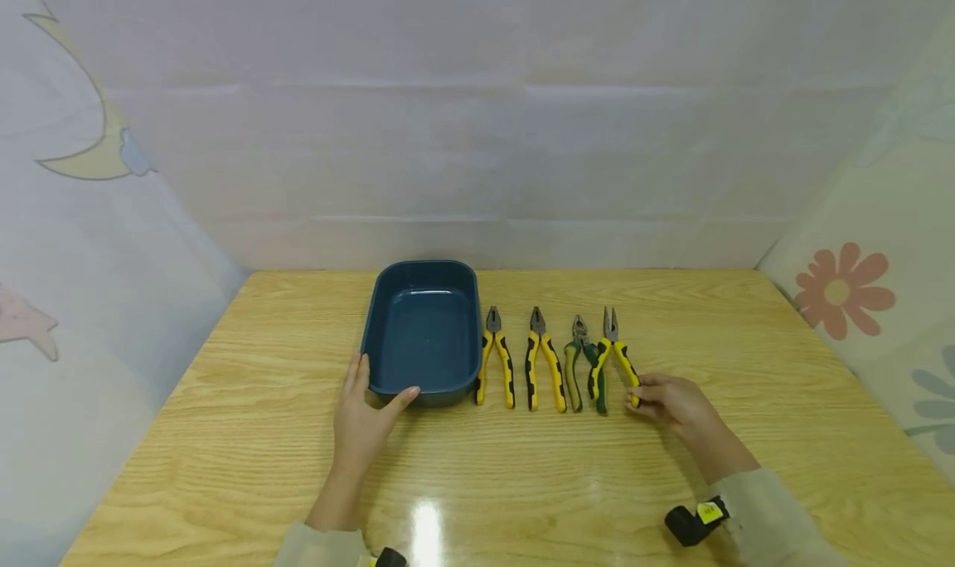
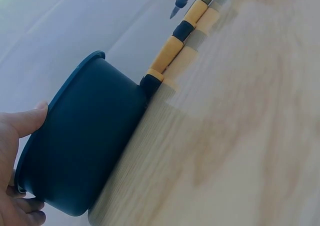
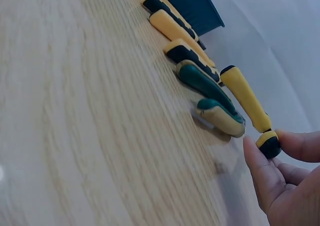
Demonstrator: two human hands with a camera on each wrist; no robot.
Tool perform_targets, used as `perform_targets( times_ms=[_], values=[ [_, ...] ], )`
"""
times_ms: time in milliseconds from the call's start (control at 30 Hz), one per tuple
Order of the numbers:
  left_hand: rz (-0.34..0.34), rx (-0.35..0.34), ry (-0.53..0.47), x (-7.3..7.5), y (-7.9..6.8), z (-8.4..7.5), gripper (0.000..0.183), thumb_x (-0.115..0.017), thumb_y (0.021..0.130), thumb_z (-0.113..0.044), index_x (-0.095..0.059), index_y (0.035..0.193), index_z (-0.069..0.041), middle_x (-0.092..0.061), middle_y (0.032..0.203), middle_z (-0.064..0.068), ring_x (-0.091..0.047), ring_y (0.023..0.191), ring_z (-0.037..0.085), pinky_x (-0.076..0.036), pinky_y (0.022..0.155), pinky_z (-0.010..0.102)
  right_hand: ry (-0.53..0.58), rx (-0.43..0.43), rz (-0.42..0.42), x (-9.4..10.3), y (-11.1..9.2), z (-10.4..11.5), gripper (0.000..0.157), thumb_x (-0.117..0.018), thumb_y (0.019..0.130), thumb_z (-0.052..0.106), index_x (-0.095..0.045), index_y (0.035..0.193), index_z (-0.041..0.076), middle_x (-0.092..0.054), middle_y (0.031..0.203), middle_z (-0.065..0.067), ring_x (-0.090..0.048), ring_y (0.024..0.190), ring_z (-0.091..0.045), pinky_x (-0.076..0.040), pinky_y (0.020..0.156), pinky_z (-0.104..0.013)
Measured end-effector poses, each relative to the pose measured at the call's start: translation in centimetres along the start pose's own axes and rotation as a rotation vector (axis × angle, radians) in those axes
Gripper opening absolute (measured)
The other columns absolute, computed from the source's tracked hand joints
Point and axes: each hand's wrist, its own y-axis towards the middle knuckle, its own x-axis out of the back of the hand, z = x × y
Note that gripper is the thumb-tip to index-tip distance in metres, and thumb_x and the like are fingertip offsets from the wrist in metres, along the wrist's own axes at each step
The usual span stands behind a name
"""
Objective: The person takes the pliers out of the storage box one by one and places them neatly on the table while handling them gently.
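Observation:
A dark blue rectangular bin (image 1: 427, 391) stands on the table. My left hand (image 1: 360, 422) holds its near left corner, thumb at the front rim and fingers along the left side. My right hand (image 1: 679, 405) pinches one handle of yellow-and-black needle-nose pliers (image 1: 623, 358). These pliers are lifted off the table, as the right wrist view shows, and partly overlap the green-handled pliers (image 1: 571, 376) in the head view. Two yellow-and-black combination pliers, one beside the bin (image 1: 505, 364) and another (image 1: 554, 364) further right, lie with handles spread toward me.
The wooden table (image 1: 485, 476) meets a pale cloth backdrop (image 1: 522, 161) at its far edge. Printed cloth walls rise on both sides, with a red flower (image 1: 843, 292) on the right one. A black wrist camera (image 1: 690, 524) is on the right sleeve.

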Motion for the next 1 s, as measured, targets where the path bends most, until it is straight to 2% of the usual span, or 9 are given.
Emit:
perform_targets(
  times_ms=[267, 567, 733, 867, 1000],
  values=[
    [0.001, -0.003, 0.001, -0.1, 0.0, 0.0, 0.099, -0.064, 0.066, -0.053, -0.02, 0.136, 0.0, -0.012, 0.142, 0.01, -0.012, 0.127, 0.03, -0.02, 0.098, 0.048, -0.025, -0.01, 0.003, 1.2, 0.1, -0.3, 0.057, -0.048, 0.081, -0.011, -0.012, 0.123, -0.026, -0.057, 0.08, -0.01, -0.061, 0.071, -0.016, -0.049, 0.072, -0.031],
    [-0.004, -0.011, 0.002, 0.0, -0.1, 0.0, 0.098, -0.065, 0.067, -0.052, -0.02, 0.136, 0.0, -0.012, 0.142, 0.01, -0.012, 0.127, 0.03, -0.02, 0.098, 0.048, -0.016, -0.032, 0.034, 2.7, 0.4, 0.0, 0.064, -0.051, 0.08, -0.011, -0.006, 0.124, -0.025, -0.057, 0.079, -0.011, -0.061, 0.071, -0.019, -0.048, 0.073, -0.032],
    [-0.001, -0.007, -0.001, 0.1, -0.1, -0.1, 0.097, -0.064, 0.067, -0.052, -0.019, 0.136, 0.0, -0.011, 0.142, 0.009, -0.011, 0.127, 0.03, -0.02, 0.098, 0.049, -0.044, -0.043, 0.034, 3.2, 0.6, 0.0, 0.063, -0.051, 0.08, -0.01, -0.008, 0.123, -0.026, -0.057, 0.079, -0.01, -0.061, 0.071, -0.018, -0.049, 0.072, -0.031],
    [0.002, -0.012, -0.006, 0.1, 0.0, 0.0, 0.097, -0.064, 0.068, -0.053, -0.019, 0.136, -0.001, -0.009, 0.143, 0.005, -0.011, 0.128, 0.029, -0.02, 0.098, 0.047, -0.068, -0.059, -0.002, 3.3, 0.7, -0.1, 0.058, -0.051, 0.081, -0.009, -0.015, 0.123, -0.025, -0.056, 0.078, -0.01, -0.06, 0.069, -0.017, -0.049, 0.07, -0.029],
    [-0.019, -0.035, -0.015, -0.1, -0.1, 0.1, 0.097, -0.065, 0.067, -0.052, -0.02, 0.135, 0.001, -0.011, 0.143, 0.007, -0.013, 0.127, 0.031, -0.022, 0.097, 0.049, -0.132, -0.069, -0.03, 3.4, 0.7, -0.2, 0.056, -0.052, 0.082, -0.007, -0.019, 0.122, -0.025, -0.055, 0.078, -0.01, -0.06, 0.067, -0.015, -0.05, 0.068, -0.028]
  ],
)
